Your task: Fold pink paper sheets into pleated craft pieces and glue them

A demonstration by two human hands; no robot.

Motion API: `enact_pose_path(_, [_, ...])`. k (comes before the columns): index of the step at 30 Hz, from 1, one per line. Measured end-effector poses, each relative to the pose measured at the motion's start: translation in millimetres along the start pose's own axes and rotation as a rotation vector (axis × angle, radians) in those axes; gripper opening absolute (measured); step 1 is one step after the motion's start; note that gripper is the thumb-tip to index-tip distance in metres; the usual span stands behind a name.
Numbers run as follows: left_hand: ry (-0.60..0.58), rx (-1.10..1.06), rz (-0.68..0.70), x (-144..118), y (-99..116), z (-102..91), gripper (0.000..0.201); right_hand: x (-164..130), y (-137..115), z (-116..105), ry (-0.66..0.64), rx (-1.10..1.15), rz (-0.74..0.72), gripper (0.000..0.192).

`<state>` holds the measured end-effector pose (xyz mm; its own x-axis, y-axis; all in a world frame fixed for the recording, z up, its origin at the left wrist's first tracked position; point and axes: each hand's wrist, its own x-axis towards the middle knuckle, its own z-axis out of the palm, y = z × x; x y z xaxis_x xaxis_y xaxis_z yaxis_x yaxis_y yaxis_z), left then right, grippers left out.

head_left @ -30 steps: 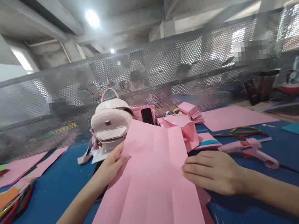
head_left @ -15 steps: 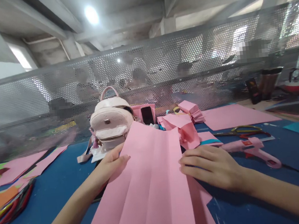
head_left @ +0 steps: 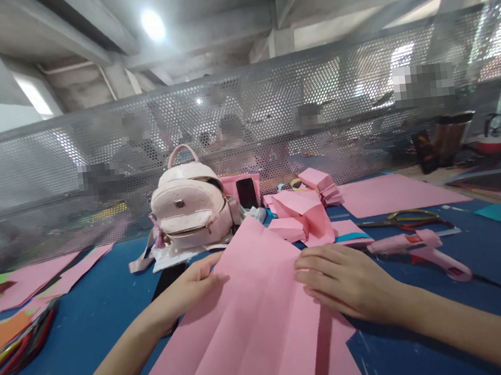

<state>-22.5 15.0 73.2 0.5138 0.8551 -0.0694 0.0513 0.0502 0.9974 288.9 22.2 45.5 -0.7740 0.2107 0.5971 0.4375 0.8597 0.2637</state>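
Observation:
A large pink sheet of paper (head_left: 246,319) with lengthwise creases rises from the table in front of me, its far end bent upward. My left hand (head_left: 201,279) pinches its left edge between thumb and fingers. On the opposite edge, my right hand (head_left: 340,276) is closed with the fingers together over the paper; its thumb is hidden. Another pink sheet (head_left: 339,351) lies partly under the creased one. Just beyond are folded pink paper pieces (head_left: 307,211). To the right of my right hand lies a pink glue gun (head_left: 422,247).
A pale pink backpack (head_left: 190,209) stands at the back beside a phone (head_left: 246,193). Scissors (head_left: 406,219) and a flat pink sheet (head_left: 398,193) are at the right. More scissors (head_left: 26,348) and coloured paper lie left. A perforated metal screen (head_left: 261,115) closes off the far side.
The far end of the creased sheet has dropped and narrowed, uncovering more of the backpack and folded pieces. Both hands have moved slightly inward with its edges.

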Motion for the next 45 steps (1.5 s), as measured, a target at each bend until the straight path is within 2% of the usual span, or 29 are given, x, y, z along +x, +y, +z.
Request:
enact_pose_path(4, [-0.003,-0.051,-0.026,2.0,-6.0,-6.7,0.047,-0.9,3.9,4.0,-0.091,0.067,0.215,0.030])
enact_pose_path(10, [-0.018,-0.071,-0.054,1.8,-10.6,-13.0,0.047,-7.6,10.2,11.0,-0.267,0.326,0.556,0.045])
enact_pose_path(14, [-0.006,-0.059,-0.073,2.7,-11.8,-12.6,0.045,-10.4,9.5,13.2,-0.323,0.445,0.707,0.047])
enact_pose_path(16, [0.000,-0.059,-0.059,3.9,-11.7,-13.0,0.045,-11.7,10.0,15.8,-0.301,0.496,0.739,0.045])
enact_pose_path(18, [0.021,-0.055,-0.027,5.0,-9.4,-14.5,0.042,-13.1,12.3,20.2,-0.224,0.579,0.764,0.042])
enact_pose_path(21, [0.147,0.007,0.045,5.5,-1.7,-18.4,0.034,-14.3,18.1,29.2,0.009,0.771,0.820,0.040])
enact_pose_path(24, [0.241,0.007,0.081,5.1,4.6,-20.8,0.031,-13.8,20.1,37.8,0.222,0.987,0.894,0.051])
enact_pose_path(26, [0.239,-0.071,0.077,5.6,4.5,-19.0,0.036,-12.9,16.4,41.6,0.220,1.169,0.954,0.056])
enact_pose_path(29, [0.273,-0.181,0.115,7.2,-0.1,-9.7,0.045,-11.4,6.1,43.0,0.117,1.436,1.041,0.058])
enact_pose_path(32, [0.363,-0.227,0.165,6.6,-3.0,5.5,0.051,-9.8,-1.3,38.8,0.122,1.552,1.055,0.069])
enact_pose_path(34, [0.412,-0.217,0.191,3.9,-1.7,16.4,0.052,-8.4,-2.5,33.1,0.093,1.513,1.009,0.074])
enact_pose_path(37, [0.454,-0.156,0.182,-1.3,2.3,29.8,0.051,-6.4,-2.0,22.3,0.046,1.246,0.892,0.068])
enact_pose_path(41, [0.401,-0.115,0.069,-3.0,1.7,35.9,0.049,-4.7,-1.5,12.1,0.029,0.897,0.780,0.054])
enact_pose_path(45, [0.342,-0.110,0.003,-1.4,-7.7,30.1,0.044,-5.5,0.0,11.8,0.069,0.845,0.772,0.054])
